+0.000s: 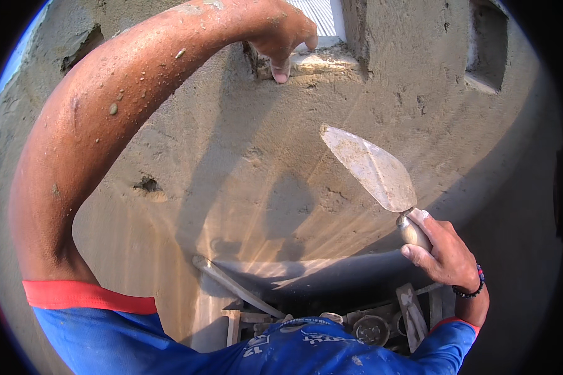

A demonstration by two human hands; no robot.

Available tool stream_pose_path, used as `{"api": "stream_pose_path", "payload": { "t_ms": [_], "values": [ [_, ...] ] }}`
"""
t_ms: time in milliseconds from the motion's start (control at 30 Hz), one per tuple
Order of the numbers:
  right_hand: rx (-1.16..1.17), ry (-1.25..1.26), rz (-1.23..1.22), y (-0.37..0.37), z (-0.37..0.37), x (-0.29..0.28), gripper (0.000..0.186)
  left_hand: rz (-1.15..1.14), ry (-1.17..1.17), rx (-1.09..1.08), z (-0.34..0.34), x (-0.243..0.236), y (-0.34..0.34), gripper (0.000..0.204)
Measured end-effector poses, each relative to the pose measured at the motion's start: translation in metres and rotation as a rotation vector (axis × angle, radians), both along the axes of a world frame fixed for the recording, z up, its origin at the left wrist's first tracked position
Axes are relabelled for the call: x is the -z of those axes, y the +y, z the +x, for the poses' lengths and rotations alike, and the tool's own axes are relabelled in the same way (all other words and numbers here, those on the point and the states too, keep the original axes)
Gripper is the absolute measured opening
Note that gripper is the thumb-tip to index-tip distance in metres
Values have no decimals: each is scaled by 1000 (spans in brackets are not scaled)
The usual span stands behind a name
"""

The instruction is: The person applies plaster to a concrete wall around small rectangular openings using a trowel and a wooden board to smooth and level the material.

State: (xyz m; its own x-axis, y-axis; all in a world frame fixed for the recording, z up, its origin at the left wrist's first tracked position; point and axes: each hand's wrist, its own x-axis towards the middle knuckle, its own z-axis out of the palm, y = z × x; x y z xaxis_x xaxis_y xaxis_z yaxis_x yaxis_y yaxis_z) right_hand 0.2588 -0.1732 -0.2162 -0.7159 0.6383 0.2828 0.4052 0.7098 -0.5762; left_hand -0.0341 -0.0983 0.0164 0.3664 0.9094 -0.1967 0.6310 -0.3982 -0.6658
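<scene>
My right hand (pixel 447 253) is wrapped round the wooden handle of a trowel (pixel 374 169). The trowel's mortar-smeared, pointed blade tilts up and to the left, in front of a grey plastered wall (pixel 231 156). High up, my left hand (pixel 284 37) grips the rough ledge (pixel 325 61) of a small opening in that wall. Its thumb hangs over the front edge and a finger bends onto the top; the other fingers are hidden. Flecks of mortar stick to my left arm.
A second recess (pixel 488 47) is set in the wall at the upper right. A small hole (pixel 147 183) breaks the plaster at the left. Below are a slanting wooden board (pixel 234 284), more timber pieces (pixel 411 315) and a round container (pixel 371 330).
</scene>
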Motion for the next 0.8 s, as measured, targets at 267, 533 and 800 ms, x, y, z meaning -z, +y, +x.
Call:
{"api": "stream_pose_path", "payload": {
  "t_ms": [267,533,800],
  "values": [
    [98,16,180,-21,-17,-30,49,47,123,-7,5,11,-2,36],
    [355,-187,217,-55,-41,-77,58,103,131,67,-3,13,-19,28],
    [402,-348,242,-62,-61,-99,51,233,119,111,-9,33,-10,24]
  ]
}}
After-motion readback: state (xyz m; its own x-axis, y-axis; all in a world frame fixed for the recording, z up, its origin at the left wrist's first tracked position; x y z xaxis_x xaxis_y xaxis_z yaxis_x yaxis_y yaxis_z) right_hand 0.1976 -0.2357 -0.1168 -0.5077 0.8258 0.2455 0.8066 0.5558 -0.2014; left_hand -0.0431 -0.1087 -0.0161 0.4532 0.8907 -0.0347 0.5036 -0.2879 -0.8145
